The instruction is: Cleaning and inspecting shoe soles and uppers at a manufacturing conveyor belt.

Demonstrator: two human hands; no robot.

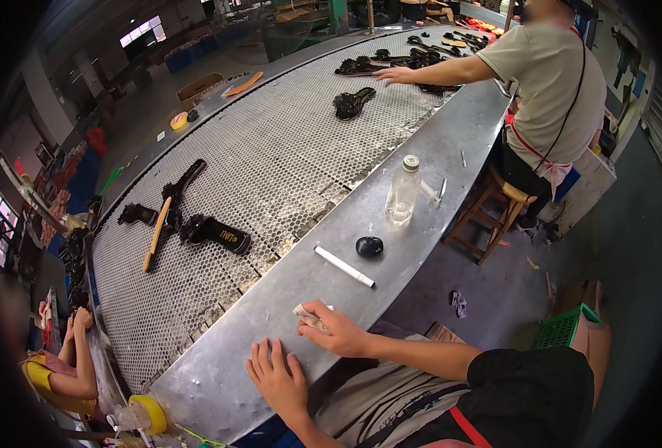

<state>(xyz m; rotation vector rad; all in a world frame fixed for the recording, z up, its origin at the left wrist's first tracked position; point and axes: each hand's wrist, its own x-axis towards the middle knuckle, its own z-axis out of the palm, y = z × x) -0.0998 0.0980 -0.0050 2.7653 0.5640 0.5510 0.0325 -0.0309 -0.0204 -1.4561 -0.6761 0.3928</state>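
My right hand (334,331) is closed around a crumpled white cloth or tissue (312,317), just above the near edge of the metal ledge (271,313). Beside it, my left hand (278,377) lies flat on the ledge with fingers spread, holding nothing. A white marker pen (344,267) with a dark end rests a little beyond my right hand. Past the pen are a small round black object (369,246) and an upright clear plastic bottle (403,193).
A mesh conveyor (271,179) runs beyond the ledge. It carries dark sole-shaped pieces (222,234) and a tan-edged one (157,235). A co-worker (547,89) reaches over the belt at the upper right; another person (66,381) is at the lower left. Yellow tape (148,413) sits at the ledge's end.
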